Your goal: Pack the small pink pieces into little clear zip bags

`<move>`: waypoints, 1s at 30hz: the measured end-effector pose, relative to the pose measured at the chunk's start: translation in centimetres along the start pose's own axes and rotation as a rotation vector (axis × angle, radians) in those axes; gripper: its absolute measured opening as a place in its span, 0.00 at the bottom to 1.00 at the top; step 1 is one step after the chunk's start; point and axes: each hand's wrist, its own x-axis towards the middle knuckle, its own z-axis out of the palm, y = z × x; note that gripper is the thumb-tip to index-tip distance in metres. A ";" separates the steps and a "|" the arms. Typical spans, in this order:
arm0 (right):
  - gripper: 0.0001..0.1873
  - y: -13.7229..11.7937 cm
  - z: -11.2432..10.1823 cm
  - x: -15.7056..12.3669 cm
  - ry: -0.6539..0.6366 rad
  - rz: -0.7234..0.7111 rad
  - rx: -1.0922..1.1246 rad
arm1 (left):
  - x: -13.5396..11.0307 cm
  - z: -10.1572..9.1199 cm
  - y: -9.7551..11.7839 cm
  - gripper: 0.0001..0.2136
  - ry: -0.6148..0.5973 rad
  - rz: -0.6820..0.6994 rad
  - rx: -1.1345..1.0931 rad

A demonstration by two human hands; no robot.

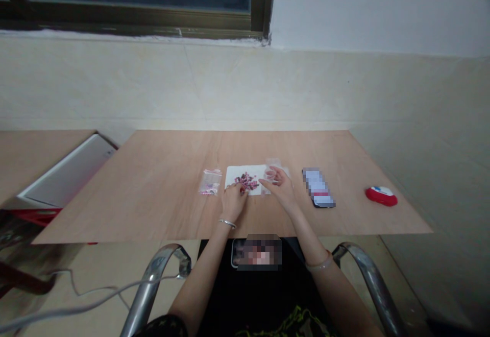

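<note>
Overhead: plywood board (161, 209) against tiled wall (245, 87), pixelated phone (318, 188) and red oval case (381, 196) at right. Mid-board, white paper sheet (237, 176) under heap of pink and dark beads (247, 181) — left hand (234, 201) at heap's near edge, fingers bunched narrow, any hold too small to tell; right hand (279, 186) just beside heap, fingers loosely spread over clear plastic bag (273, 166). Small zip bag (210, 182) left of sheet.
</note>
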 end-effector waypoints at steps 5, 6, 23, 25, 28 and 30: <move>0.34 0.1 -0.1 0.1 -0.007 0.000 -0.005 | 0.2 0.8 -0.6 0.06 0.002 0.017 -0.035; 0.34 0.0 -0.1 0.1 -0.009 -0.004 -0.012 | 0.2 1.0 -0.8 0.06 0.005 0.022 -0.047; 0.33 -0.5 0.2 -1.0 -0.080 -0.068 -0.131 | 0.8 -4.8 3.0 0.10 0.319 0.061 -0.643; 0.32 -0.3 0.4 -1.0 -0.117 -0.067 -0.133 | 1.0 -6.1 4.0 0.09 0.277 0.147 -0.630; 0.30 -0.3 0.8 -0.8 -0.135 -0.075 -0.124 | 1.1 -6.6 4.6 0.08 0.184 0.232 -0.603; 0.30 -0.2 0.9 -0.7 -0.132 -0.086 -0.113 | 1.1 -6.3 4.6 0.10 0.139 0.220 -0.609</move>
